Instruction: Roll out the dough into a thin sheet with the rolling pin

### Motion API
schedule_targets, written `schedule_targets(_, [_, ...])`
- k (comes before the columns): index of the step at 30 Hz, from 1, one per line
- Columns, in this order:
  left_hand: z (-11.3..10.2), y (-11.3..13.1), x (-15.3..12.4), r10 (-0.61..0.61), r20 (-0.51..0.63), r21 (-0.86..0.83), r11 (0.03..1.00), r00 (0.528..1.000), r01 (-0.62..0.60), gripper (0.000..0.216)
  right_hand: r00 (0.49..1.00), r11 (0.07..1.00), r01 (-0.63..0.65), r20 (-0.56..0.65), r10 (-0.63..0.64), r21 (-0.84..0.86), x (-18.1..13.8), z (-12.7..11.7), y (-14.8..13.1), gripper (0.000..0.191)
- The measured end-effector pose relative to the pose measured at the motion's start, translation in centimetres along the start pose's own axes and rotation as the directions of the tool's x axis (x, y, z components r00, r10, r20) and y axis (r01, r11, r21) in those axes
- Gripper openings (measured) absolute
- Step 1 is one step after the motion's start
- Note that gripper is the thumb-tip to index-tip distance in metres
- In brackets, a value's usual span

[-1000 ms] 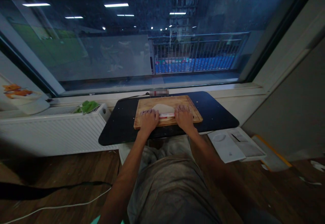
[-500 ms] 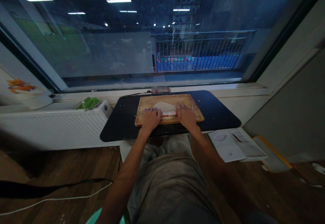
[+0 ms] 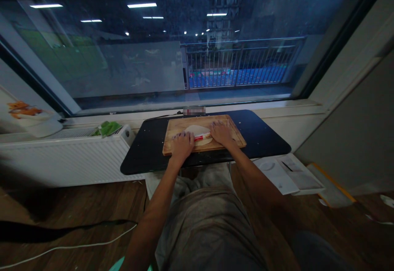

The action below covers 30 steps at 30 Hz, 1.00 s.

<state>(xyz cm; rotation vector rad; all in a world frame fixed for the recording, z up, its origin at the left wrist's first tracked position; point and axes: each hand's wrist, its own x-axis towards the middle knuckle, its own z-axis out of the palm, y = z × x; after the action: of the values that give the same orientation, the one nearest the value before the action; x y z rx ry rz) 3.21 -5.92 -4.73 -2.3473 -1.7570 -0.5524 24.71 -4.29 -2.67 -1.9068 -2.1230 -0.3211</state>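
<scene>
A flat round of pale dough (image 3: 195,129) lies on a wooden cutting board (image 3: 175,124). Across it rests a slim rolling pin (image 3: 202,137) with red and white print, slightly tilted so its right end is farther away. My left hand (image 3: 184,142) covers the pin's left end, fingers bent over it. My right hand (image 3: 221,131) lies over the other end, farther from me than the left. Both ends of the pin are hidden under my hands, and dough shows in front of and behind it.
The board stands on a black tabletop (image 3: 264,137) below a window. A white radiator (image 3: 70,160) with a green cloth (image 3: 109,128) is at the left, near a white pot (image 3: 43,126). White boxes (image 3: 277,174) lie low at the right. A white cable (image 3: 80,247) crosses the floor.
My right hand has moved away from me and a little left, turning the rolling pin from level to slanted. The left hand has barely shifted. More dough shows on the near side.
</scene>
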Motion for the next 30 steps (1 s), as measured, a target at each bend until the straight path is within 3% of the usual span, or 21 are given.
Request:
schedule_targets(4, [-0.1, 0.1, -0.1, -0.011, -0.003, -0.003, 1.0, 1.0, 0.011, 0.049, 1.0, 1.0, -0.013, -0.022, 0.013, 0.005, 0.1, 0.2, -0.1, 0.049])
schedule_targets(14, [0.7, -0.2, 0.0, 0.049, -0.076, -0.008, 0.999, 0.996, -0.05, 0.045, 0.978, 0.99, -0.108, -0.17, 0.122, 0.087, -7.0, 0.7, -1.1, 0.054])
schedule_targets(17, [0.4, -0.1, 0.1, 0.046, -0.045, -0.001, 0.999, 0.998, -0.047, 0.047, 0.984, 0.99, -0.117, -0.125, 0.127, 0.082, -6.1, 0.3, -1.1, 0.053])
schedule_targets(25, [-0.4, 0.7, -0.2, -0.018, 0.007, 0.014, 1.0, 1.0, 0.018, 0.049, 0.997, 0.998, -0.07, 0.019, 0.07, 0.002, -0.1, -0.2, -0.3, 0.045])
schedule_targets(30, [-0.1, 0.5, -0.1, -0.001, -0.023, -0.024, 1.0, 1.0, 0.0, 0.046, 0.996, 0.997, -0.071, -0.058, 0.072, 0.021, -2.5, 0.0, -0.5, 0.045])
